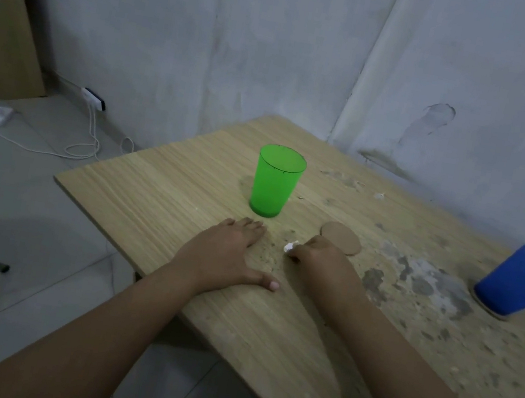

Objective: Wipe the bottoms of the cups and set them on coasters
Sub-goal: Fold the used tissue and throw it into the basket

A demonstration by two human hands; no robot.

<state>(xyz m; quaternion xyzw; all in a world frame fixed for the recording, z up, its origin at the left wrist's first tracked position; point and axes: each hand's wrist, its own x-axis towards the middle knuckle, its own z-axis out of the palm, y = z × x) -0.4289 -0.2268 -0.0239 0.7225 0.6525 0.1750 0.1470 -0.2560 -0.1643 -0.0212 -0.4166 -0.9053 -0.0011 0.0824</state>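
Green cup (277, 183) stands upright on the wooden table (158, 188), bare wood under it, at 12 o'clock from the left hand (231, 252). L hand lies flat, palm down, fingers straight, holding nothing. R hand (316, 254) is curled, pinching a small white wad (290, 247) w/ its fingertips. Empty coaster (341, 237) just past R hand at 1 o'clock. Blue cup (523, 284) sits on another coaster (495, 313) well apart at 3 o'clock.

left hand (228, 248) flat on table (159, 181); right hand (317, 255) pinches tissue (290, 247).
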